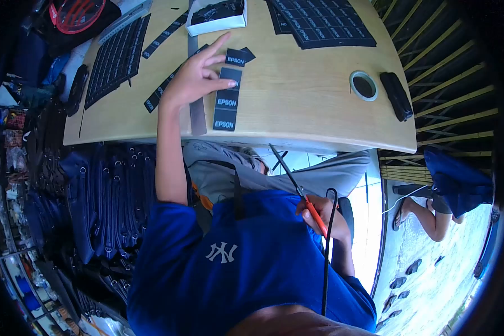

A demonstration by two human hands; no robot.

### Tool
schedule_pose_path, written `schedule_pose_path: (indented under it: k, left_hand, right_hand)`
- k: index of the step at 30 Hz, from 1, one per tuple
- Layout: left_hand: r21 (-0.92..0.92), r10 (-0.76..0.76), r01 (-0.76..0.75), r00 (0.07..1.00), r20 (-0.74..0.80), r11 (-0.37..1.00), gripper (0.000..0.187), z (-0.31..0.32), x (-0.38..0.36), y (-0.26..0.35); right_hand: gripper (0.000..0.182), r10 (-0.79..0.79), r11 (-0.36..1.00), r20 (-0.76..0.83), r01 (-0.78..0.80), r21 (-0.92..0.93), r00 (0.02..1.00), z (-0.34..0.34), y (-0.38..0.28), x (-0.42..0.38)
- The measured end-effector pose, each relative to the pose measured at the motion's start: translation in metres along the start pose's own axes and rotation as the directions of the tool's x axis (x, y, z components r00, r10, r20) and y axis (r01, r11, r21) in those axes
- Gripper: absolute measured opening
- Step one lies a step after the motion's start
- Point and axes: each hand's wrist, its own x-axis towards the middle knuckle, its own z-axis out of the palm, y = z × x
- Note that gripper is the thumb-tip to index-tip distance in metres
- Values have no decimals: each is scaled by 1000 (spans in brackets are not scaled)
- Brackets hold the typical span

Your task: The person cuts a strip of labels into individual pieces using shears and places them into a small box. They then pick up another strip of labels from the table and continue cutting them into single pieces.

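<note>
My left hand (195,77) is over the table with its fingers spread and stretched out. Its thumb tip rests on a short black strip of EPSON labels (225,103), which lies beside a flat metal ruler (197,116). Just past the strip's far end lies a separate EPSON label (236,57), with another dark piece partly under it. My right hand (326,215), low in front of my body, is wrapped round the red handle of a soldering iron (313,211). The iron's thin tip points up toward the table's front edge, and a black cord loops from its handle.
A white box (217,25) of dark labels stands at the back. Label sheets (326,22) lie back right, with others (117,61) at left. A tape roll (364,85) and black pouch (396,96) are at right. Dark straps (112,201) hang below left. Another person's leg (431,215) shows at right.
</note>
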Motion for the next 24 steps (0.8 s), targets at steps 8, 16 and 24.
schedule_pose_path:
  k: [8, 16, 24]
  left_hand:
    - [-48, -124, 118, 981, -146, 992, 83, 1, -51, 16]
    - [-367, -19, 47, 997, 80, 929, 58, 59, -91, 54]
    - [-448, -8, 80, 987, 160, 890, 55, 90, -93, 52]
  right_hand:
    - [83, 111, 953, -69, -87, 292, 991, 19, 7, 12]
    - [72, -139, 939, -141, 176, 296, 980, 23, -12, 48]
    - [21, -34, 914, -365, 176, 365, 930, 38, -37, 62]
